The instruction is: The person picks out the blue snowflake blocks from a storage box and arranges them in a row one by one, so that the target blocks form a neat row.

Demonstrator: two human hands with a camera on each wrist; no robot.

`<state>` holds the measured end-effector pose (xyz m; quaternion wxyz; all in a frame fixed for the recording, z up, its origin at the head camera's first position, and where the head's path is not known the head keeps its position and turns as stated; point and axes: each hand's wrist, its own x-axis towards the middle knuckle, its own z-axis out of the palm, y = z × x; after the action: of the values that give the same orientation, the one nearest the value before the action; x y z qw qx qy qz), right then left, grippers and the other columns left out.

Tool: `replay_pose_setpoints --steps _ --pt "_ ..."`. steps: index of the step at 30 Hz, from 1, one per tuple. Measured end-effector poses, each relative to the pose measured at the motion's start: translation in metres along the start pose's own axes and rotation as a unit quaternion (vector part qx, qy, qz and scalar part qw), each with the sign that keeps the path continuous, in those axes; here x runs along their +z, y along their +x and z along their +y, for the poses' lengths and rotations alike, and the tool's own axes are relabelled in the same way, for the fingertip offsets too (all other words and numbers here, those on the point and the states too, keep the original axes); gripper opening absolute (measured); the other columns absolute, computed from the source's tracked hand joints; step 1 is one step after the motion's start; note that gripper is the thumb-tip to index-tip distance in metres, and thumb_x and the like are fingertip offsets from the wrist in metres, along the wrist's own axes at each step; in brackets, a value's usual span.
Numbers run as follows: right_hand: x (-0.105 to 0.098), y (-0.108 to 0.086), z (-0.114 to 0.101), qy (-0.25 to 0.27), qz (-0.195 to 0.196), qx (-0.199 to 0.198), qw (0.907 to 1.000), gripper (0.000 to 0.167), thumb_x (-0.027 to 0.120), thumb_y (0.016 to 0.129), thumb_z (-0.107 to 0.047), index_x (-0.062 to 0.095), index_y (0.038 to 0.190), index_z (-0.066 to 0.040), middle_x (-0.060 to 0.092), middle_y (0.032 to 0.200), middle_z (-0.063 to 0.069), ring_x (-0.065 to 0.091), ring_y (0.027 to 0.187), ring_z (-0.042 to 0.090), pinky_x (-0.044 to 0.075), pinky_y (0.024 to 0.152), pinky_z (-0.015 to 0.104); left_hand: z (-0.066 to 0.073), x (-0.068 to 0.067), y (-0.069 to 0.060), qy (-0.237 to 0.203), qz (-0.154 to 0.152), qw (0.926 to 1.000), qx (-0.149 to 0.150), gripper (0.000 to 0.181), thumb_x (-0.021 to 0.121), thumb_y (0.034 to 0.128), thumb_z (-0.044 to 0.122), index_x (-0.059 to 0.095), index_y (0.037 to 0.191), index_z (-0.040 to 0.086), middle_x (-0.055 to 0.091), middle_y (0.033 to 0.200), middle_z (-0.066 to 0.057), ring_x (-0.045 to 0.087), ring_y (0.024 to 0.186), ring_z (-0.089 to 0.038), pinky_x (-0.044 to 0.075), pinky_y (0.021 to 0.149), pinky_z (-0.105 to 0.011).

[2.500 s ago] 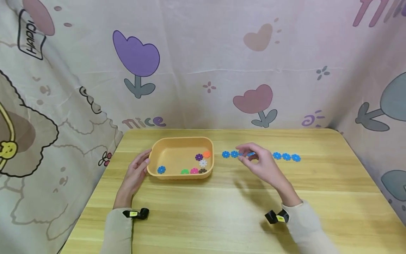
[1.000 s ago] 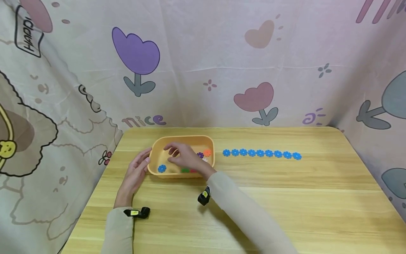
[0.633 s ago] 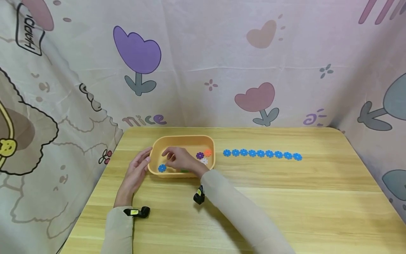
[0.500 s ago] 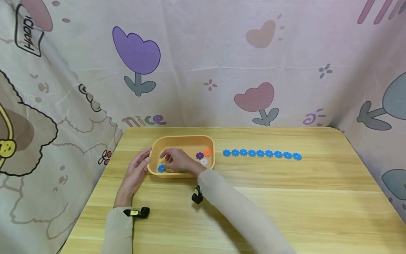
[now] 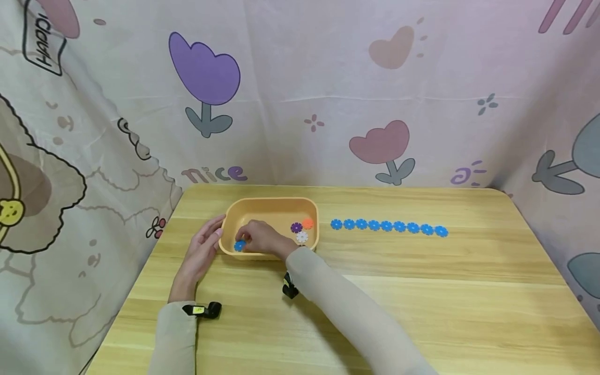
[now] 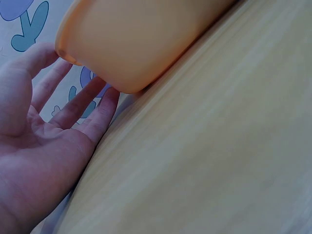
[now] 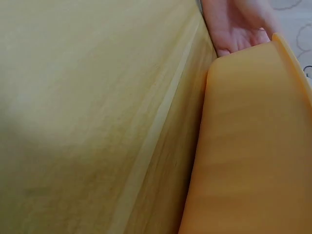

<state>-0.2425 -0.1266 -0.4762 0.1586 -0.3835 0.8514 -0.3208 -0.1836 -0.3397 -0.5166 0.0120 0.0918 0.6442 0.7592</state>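
A yellow plastic basin (image 5: 281, 207) stands on the wooden table. My left hand (image 5: 199, 255) rests against its left end; in the left wrist view the fairly straight fingers (image 6: 80, 105) touch the basin wall, with the thumb at the rim. Inside the basin, my right hand (image 5: 264, 238) has its fingertips on a blue snowflake disc (image 5: 239, 246) near the front left corner and seems to pinch it. The fingers partly cover that disc. In the right wrist view the basin wall (image 7: 253, 136) hides the right hand.
Purple (image 5: 296, 227), orange (image 5: 307, 223) and white (image 5: 302, 237) snowflake discs lie at the basin's right end. To its right, several blue snowflake discs (image 5: 386, 226) form a row across the table. A patterned curtain (image 5: 290, 62) hangs behind the table.
My right hand has moved from the blue row into the basin, then left and down onto the blue disc, its fingers closing. My left hand has stayed at the basin's end.
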Motion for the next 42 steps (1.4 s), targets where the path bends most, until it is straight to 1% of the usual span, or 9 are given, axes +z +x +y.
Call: replay_pose_setpoints --steps 4,8,16,21,27,33,36,38,42 --pt "0.001 -0.001 0.001 -0.003 0.000 0.005 1.0000 0.022 0.080 0.090 -0.009 0.076 0.111 -0.007 0.070 0.103 0.002 0.059 0.093 0.012 0.049 0.088 0.019 0.001 0.002 -0.001 0.002 0.003 1.0000 -0.005 0.048 0.045 0.1111 0.012 0.035 0.157 0.000 0.038 0.157 -0.017 0.048 0.137 -0.017 0.047 0.107 -0.026" --pt "0.002 -0.002 0.003 0.011 0.014 0.011 0.9998 0.020 0.081 0.088 -0.006 0.070 0.106 -0.007 0.068 0.096 0.002 0.058 0.085 0.011 0.049 0.079 0.017 0.000 0.003 -0.001 0.003 0.004 1.0000 -0.006 0.048 0.045 0.1111 0.011 0.035 0.157 0.000 0.038 0.156 -0.017 0.048 0.136 -0.017 0.047 0.107 -0.026" --pt "-0.002 -0.003 0.002 0.028 0.044 0.018 0.9985 0.012 0.066 0.097 -0.004 0.061 0.107 -0.009 0.066 0.084 -0.002 0.054 0.069 0.011 0.044 0.066 0.019 0.002 0.001 0.000 0.006 0.006 1.0000 -0.005 0.048 0.045 0.1109 0.011 0.035 0.157 0.001 0.043 0.153 -0.011 0.051 0.134 -0.014 0.048 0.105 -0.025" --pt "-0.008 -0.009 0.001 0.085 0.057 0.039 0.9940 0.011 0.061 0.101 -0.004 0.062 0.110 -0.011 0.066 0.089 0.000 0.057 0.075 0.012 0.046 0.066 0.020 0.003 0.002 0.000 0.006 0.006 1.0000 -0.003 0.049 0.045 0.1109 0.011 0.035 0.157 0.000 0.042 0.154 -0.012 0.051 0.135 -0.014 0.048 0.106 -0.025" --pt "-0.022 -0.019 0.003 0.157 0.076 0.047 0.9835 0.015 0.060 0.101 -0.002 0.064 0.114 -0.010 0.064 0.088 0.003 0.059 0.070 0.015 0.046 0.055 0.019 0.003 0.003 0.000 0.005 0.011 0.9999 -0.003 0.049 0.046 0.1105 0.010 0.034 0.156 -0.002 0.041 0.154 -0.013 0.050 0.135 -0.014 0.047 0.107 -0.025" --pt "-0.037 -0.031 0.001 0.211 0.086 0.023 0.9733 0.016 0.061 0.101 -0.001 0.062 0.115 -0.008 0.064 0.095 0.007 0.071 0.083 0.027 0.058 0.065 0.022 0.002 0.002 0.000 0.008 0.015 0.9999 -0.003 0.049 0.046 0.1106 0.010 0.035 0.156 -0.002 0.042 0.153 -0.012 0.050 0.134 -0.014 0.048 0.106 -0.024" --pt "-0.044 -0.037 0.000 0.212 0.093 0.010 0.9728 0.018 0.061 0.101 -0.002 0.063 0.118 -0.009 0.065 0.097 0.006 0.072 0.088 0.031 0.060 0.068 0.023 0.003 0.002 0.000 0.008 0.015 0.9999 -0.002 0.049 0.046 0.1105 0.010 0.035 0.156 -0.002 0.043 0.153 -0.012 0.051 0.134 -0.014 0.048 0.106 -0.025" --pt "-0.048 -0.042 -0.001 0.205 0.101 0.002 0.9736 0.020 0.060 0.102 -0.003 0.065 0.120 -0.010 0.066 0.099 0.006 0.071 0.088 0.031 0.060 0.068 0.024 0.003 0.002 0.000 0.006 0.013 0.9999 0.000 0.049 0.046 0.1104 0.010 0.035 0.156 -0.002 0.043 0.152 -0.012 0.051 0.133 -0.015 0.049 0.105 -0.025" --pt "-0.056 -0.051 -0.002 0.196 0.121 -0.019 0.9729 0.022 0.061 0.102 -0.003 0.067 0.123 -0.006 0.067 0.102 0.006 0.070 0.083 0.021 0.060 0.071 0.024 0.002 0.002 -0.001 0.002 0.008 1.0000 0.005 0.048 0.046 0.1103 0.008 0.035 0.156 -0.003 0.044 0.152 -0.012 0.052 0.133 -0.015 0.049 0.105 -0.025"
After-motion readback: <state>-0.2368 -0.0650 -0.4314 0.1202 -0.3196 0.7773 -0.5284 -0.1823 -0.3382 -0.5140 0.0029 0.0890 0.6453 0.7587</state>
